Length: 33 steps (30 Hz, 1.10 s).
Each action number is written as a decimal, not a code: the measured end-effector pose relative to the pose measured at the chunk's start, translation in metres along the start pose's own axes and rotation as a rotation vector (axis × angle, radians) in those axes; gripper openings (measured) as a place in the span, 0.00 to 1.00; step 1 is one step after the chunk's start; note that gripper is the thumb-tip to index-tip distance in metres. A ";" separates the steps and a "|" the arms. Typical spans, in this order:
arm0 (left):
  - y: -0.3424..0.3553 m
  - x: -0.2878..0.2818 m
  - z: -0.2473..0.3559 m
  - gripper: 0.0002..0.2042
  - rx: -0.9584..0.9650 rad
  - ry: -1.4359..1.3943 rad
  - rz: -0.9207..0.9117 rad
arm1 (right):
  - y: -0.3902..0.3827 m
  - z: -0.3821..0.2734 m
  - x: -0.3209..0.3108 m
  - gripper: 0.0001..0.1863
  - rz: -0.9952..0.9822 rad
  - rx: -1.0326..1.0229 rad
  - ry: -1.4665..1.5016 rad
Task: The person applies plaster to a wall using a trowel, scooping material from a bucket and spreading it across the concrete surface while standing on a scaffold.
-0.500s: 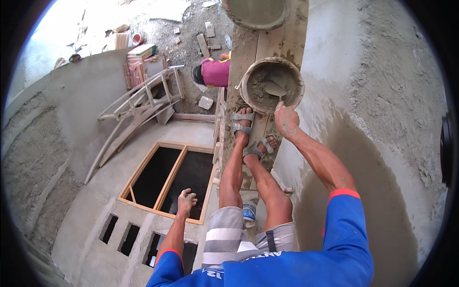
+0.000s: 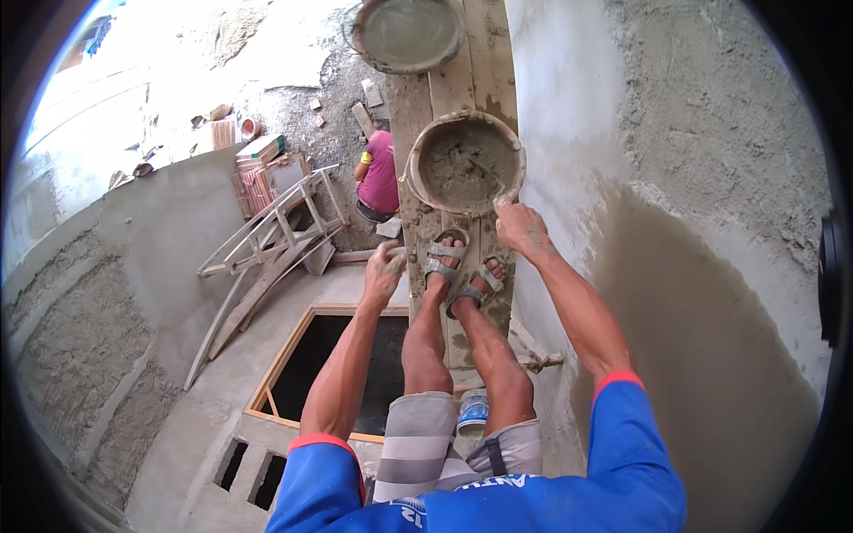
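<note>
A round bucket [image 2: 411,169] of wet grey mortar [image 2: 453,169] stands on the planks beyond my sandalled feet. At its near right rim, my right hand [image 2: 522,229] is closed around the handle of a trowel [image 2: 505,197]. The trowel's blade reaches into the bucket and is mostly covered by mortar. To the left of my feet, my left hand [image 2: 384,274] hangs in the air beside the plank edge, fingers loosely bent and apart, with nothing visible in it.
A second bucket [image 2: 407,35] holding greyish liquid stands farther along the planks [image 2: 458,84]. Wet plaster [image 2: 675,329] darkens the right wall. Below left are a wood-framed opening [image 2: 329,373], a wooden frame [image 2: 275,226] and a crouching person [image 2: 380,173] in a maroon shirt.
The trowel blade has sunk into the mortar, where it lay visible before. My left hand has risen forward towards the planks. The view has shifted, and the person below has changed posture.
</note>
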<state>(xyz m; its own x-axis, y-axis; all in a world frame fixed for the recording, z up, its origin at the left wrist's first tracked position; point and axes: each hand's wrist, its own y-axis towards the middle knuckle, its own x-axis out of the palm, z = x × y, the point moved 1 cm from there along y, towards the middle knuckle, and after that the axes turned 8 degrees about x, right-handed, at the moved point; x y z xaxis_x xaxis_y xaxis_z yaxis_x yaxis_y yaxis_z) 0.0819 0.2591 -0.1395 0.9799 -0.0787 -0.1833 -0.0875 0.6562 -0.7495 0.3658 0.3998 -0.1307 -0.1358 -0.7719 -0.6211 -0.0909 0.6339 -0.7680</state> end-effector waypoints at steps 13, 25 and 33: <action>0.174 0.028 0.038 0.20 0.034 0.034 0.302 | -0.144 0.136 0.132 0.23 0.036 0.533 0.961; 0.134 0.107 0.190 0.07 -0.134 -0.540 0.088 | -0.224 0.059 0.188 0.23 -0.165 0.567 1.394; 0.156 0.099 0.246 0.06 -0.006 -0.477 0.110 | -0.207 0.071 0.152 0.28 -0.105 0.491 1.188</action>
<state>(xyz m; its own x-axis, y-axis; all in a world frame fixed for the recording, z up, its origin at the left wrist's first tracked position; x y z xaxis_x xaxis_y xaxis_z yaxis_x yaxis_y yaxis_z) 0.2093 0.5379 -0.1179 0.9376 0.3441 0.0493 -0.1945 0.6369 -0.7460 0.4338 0.1476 -0.0772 -0.9630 -0.1399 -0.2305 0.1820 0.2936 -0.9385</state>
